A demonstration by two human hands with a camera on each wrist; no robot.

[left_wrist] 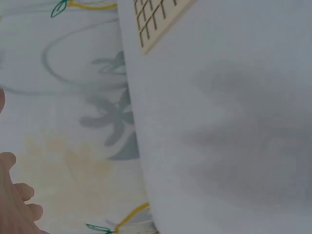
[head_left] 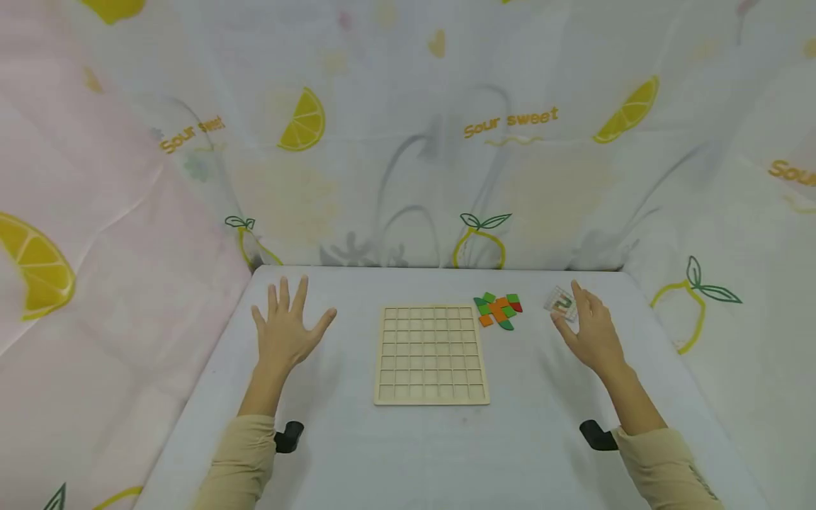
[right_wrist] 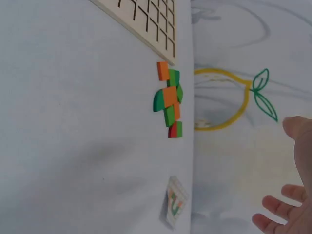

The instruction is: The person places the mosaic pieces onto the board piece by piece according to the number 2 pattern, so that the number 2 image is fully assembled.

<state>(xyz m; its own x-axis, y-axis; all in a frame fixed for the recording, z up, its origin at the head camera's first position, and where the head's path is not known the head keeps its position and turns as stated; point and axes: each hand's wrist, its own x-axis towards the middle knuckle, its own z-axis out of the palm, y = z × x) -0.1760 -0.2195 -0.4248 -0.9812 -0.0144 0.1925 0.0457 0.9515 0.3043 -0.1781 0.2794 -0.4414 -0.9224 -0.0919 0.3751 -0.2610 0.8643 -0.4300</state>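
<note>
My left hand point(head_left: 285, 331) hovers over the left of the table with its fingers spread, holding nothing. On the other side, my right hand point(head_left: 593, 334) is also raised with fingers extended, beside a small printed card point(head_left: 562, 304) that it partly overlaps in the head view. Between the hands lies a pale wooden grid board point(head_left: 431, 355) with square compartments. Near the board's far right corner sits a loose group of orange, green and red tiles point(head_left: 499, 309), some with a rounded edge. The right wrist view shows the tiles point(right_wrist: 169, 100) and the card point(right_wrist: 174, 202) lying apart.
A white-covered table point(head_left: 421, 460) bears everything. Behind and beside it hangs a pale cloth point(head_left: 376, 198) printed with lemons and lettering, meeting the table's back edge. A black device point(head_left: 289, 437) sits at the left wrist, another black device point(head_left: 598, 435) at the right.
</note>
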